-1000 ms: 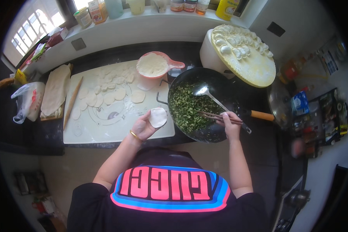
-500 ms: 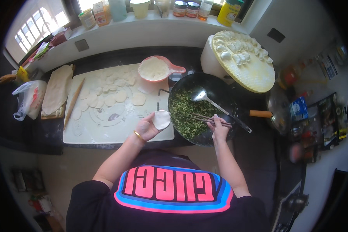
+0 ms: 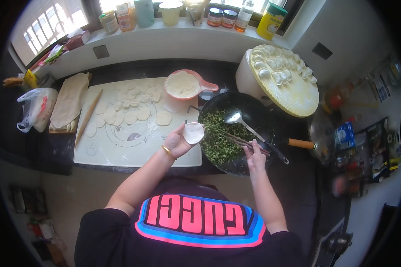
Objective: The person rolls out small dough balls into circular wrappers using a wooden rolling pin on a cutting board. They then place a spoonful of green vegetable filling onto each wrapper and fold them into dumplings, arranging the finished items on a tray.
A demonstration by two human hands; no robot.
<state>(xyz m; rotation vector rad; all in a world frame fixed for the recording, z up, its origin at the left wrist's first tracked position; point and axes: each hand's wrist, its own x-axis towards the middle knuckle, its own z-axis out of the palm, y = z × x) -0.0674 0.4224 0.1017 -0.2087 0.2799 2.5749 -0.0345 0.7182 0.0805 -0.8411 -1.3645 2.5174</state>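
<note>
My left hand holds a round white dumpling wrapper at the left rim of a black wok. Fingers closed on a pair of dark chopsticks, my right hand is over the wok's right side. The chopsticks point left into chopped green filling. A metal spatula rests in the wok, its black handle over the edge. Left of the wok lies a pale dough mat with several loose wrappers and a wooden rolling pin.
A pink-handled bowl of flour stands at the mat's far edge. Shaped dumplings cover part of a round yellow tray at the far right. At the left are a sheet of dough and a plastic bag. Jars line the windowsill.
The view has shifted slightly. My left hand has brought the wrapper away from me and a little right, up to the wok's rim. The right hand keeps the chopsticks over the filling.
</note>
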